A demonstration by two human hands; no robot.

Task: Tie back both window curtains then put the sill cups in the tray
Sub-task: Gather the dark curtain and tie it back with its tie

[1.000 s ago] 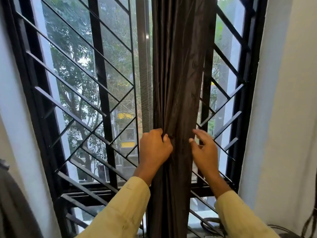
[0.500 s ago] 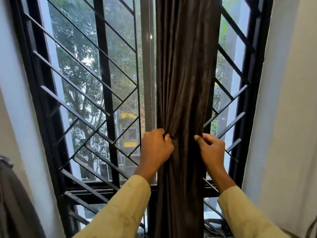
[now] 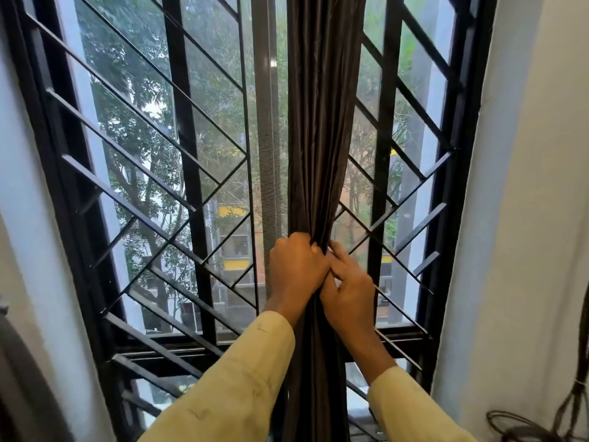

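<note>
A dark brown curtain (image 3: 322,122) hangs in a narrow bunch down the middle of the window. My left hand (image 3: 296,269) grips the gathered folds from the left, its fingers curled round the cloth. My right hand (image 3: 349,288) presses in from the right, its fingers wrapped on the bunch and touching my left hand. Both hands squeeze the curtain into a tight waist at mid height. No cups, tray or tie-back show in this view.
A black window grille (image 3: 191,193) with slanted bars stands just behind the curtain. A grey mesh strip (image 3: 269,138) hangs left of the curtain. White wall (image 3: 526,218) flanks the right side, with dark cables (image 3: 567,419) at the bottom right. A dark object (image 3: 19,378) sits at the bottom left edge.
My right hand has moved left and closed on the curtain until it meets my left hand. The curtain's bunch is narrower now. My left hand has kept its grip.
</note>
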